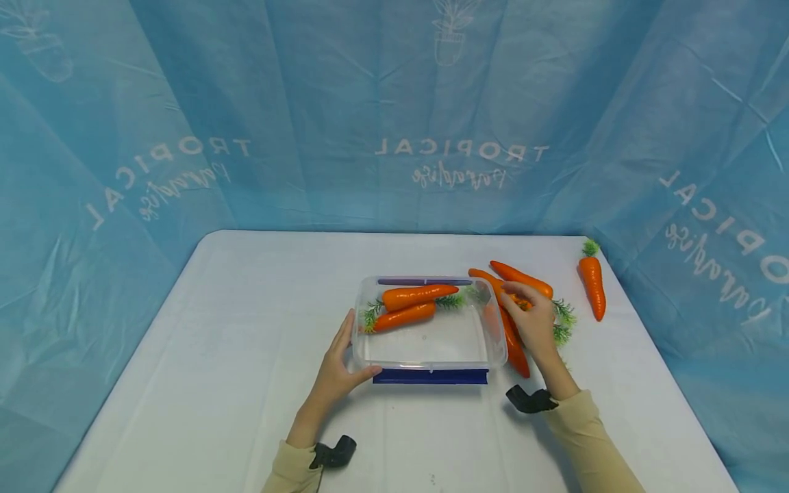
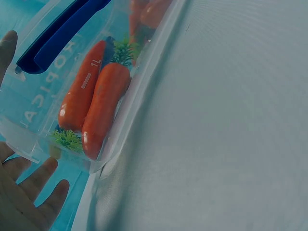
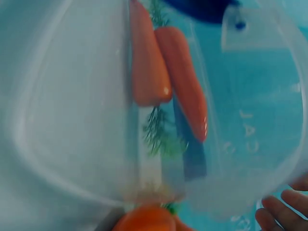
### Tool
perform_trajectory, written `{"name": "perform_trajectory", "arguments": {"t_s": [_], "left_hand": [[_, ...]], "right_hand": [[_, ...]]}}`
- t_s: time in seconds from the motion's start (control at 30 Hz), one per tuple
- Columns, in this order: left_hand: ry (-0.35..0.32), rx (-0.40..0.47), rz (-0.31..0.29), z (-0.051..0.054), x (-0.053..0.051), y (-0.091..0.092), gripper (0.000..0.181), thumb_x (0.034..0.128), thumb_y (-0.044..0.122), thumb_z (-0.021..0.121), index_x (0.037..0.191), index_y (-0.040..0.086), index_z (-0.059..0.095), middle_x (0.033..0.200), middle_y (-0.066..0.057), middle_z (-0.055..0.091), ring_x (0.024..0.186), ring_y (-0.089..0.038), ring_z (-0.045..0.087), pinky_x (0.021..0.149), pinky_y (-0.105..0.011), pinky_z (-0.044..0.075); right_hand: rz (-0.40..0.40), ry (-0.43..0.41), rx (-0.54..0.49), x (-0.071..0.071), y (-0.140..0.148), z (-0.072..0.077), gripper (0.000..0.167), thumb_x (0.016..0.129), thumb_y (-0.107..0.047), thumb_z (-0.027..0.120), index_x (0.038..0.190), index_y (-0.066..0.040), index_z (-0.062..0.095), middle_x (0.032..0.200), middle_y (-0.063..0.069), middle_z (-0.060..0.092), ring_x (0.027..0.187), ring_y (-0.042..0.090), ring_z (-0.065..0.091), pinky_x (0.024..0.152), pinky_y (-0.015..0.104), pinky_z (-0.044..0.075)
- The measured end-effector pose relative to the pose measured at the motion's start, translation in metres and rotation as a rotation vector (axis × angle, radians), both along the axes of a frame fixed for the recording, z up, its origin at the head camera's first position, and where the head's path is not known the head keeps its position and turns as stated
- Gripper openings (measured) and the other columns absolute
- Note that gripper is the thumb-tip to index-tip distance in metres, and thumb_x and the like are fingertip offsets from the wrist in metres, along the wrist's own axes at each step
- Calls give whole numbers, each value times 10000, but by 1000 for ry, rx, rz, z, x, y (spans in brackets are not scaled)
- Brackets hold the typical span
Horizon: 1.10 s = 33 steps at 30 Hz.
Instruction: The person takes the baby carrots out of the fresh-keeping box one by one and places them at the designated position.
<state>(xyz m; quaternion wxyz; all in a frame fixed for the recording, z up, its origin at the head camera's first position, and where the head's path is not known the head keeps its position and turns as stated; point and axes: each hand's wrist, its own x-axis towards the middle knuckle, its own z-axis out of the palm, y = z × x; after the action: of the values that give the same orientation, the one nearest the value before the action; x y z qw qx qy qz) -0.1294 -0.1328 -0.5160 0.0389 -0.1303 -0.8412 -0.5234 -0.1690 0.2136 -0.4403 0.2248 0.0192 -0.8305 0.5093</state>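
Observation:
A clear plastic container with dark blue clasps stands on the table. Inside it lie two orange carrots with green tops, an upper carrot and a lower carrot. My left hand rests against the container's left side, thumb at the front rim; its fingers look straight and spread. Right of the container, my right hand pinches a carrot among the pile. That carrot is mostly hidden by the hand in the head view.
Around the right hand lie other carrots, one at the back and one in front. A separate carrot lies near the right edge of the white table. Blue printed cloth hangs behind and at both sides.

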Motion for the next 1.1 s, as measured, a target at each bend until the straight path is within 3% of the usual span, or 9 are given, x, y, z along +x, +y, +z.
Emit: {"name": "perform_trajectory", "arguments": {"t_s": [0.17,0.33,0.53,0.67,0.83,1.0,1.1], "left_hand": [[-4,8,3,0,0,0,1069,718,295,821,1541,218,143,1612,-33,163,1464,-300,233,1140,-511,304],[0,8,4,-2,0,0,1062,726,292,816,1541,221,140,1613,-28,161,1461,-302,239,1140,-522,302],[-6,17,0,-2,1,0,1064,728,295,816,1541,234,132,1615,-20,153,1464,-295,232,1137,-519,311],[-8,26,-8,-1,0,0,1066,731,292,816,1541,237,127,1616,-16,147,1467,-289,226,1141,-512,306],[-1,17,-4,-2,0,-1,1065,730,298,816,1540,254,125,1615,-8,149,1467,-289,228,1137,-514,311],[6,12,-5,-3,-1,-1,1068,726,293,816,1540,254,126,1615,-13,150,1465,-292,233,1136,-511,317],[4,13,-6,-3,-1,-1,1069,724,290,816,1541,238,130,1615,-21,151,1466,-293,228,1136,-503,321]], "right_hand": [[66,22,31,-12,-6,-10,217,867,-101,686,1063,-11,708,1044,178,710,960,267,630,749,46,472],[105,43,42,-13,-23,-2,198,855,-73,693,1041,-7,715,1014,163,723,955,269,634,838,95,477],[180,91,53,-8,-47,17,201,827,36,681,1021,90,686,986,248,706,892,366,643,801,307,540],[202,57,40,-15,-54,8,215,835,20,680,1040,83,683,1009,240,705,932,360,651,860,456,529],[217,15,52,-25,-59,-5,221,849,-66,698,1058,7,703,1022,177,714,955,287,639,892,444,523],[254,38,66,-28,-68,-7,234,822,-66,726,1047,-4,710,989,146,724,913,265,648,855,437,542],[257,21,103,-28,-72,-7,267,812,-75,738,1068,-7,704,1006,138,731,918,267,671,914,447,509]]}}
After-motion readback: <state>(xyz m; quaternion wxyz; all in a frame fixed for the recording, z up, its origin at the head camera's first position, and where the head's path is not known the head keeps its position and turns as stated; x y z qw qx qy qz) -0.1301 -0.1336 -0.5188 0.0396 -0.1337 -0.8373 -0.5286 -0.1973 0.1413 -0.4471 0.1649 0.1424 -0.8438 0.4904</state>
